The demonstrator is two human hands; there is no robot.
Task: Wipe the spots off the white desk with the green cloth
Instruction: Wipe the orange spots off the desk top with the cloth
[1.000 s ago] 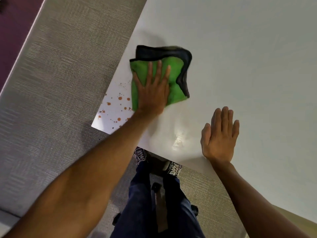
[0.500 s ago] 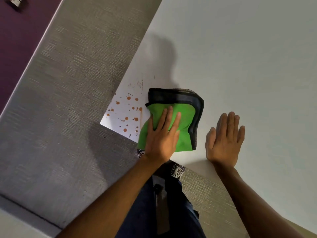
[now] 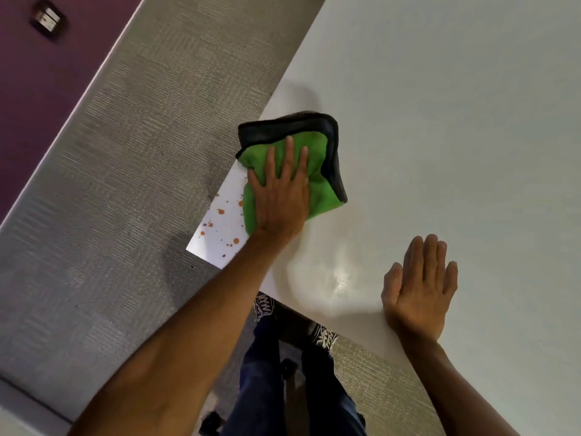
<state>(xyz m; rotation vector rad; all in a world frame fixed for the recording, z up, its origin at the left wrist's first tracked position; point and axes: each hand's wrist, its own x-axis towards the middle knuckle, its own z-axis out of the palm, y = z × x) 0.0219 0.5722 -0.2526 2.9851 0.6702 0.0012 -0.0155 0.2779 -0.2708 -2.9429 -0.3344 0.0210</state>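
The green cloth (image 3: 327, 190), folded with a dark grey border, lies on the white desk (image 3: 440, 136) near its left edge. My left hand (image 3: 279, 196) presses flat on the cloth with fingers spread. Several orange-brown spots (image 3: 221, 228) dot the desk's near left corner, just left of the cloth and my wrist. A damp, shiny patch (image 3: 336, 281) shows on the desk between my hands. My right hand (image 3: 419, 287) rests flat and open on the desk near its front edge, holding nothing.
Grey carpet (image 3: 125, 184) runs along the left of the desk, and a purple wall (image 3: 31, 73) with a socket plate (image 3: 47, 18) lies beyond. My legs in blue jeans (image 3: 267, 372) and dark shoes (image 3: 323, 336) stand at the desk's front edge.
My left hand has pushed the cloth away from the front edge, further up the desk along its left side. The right hand has stayed flat in place.
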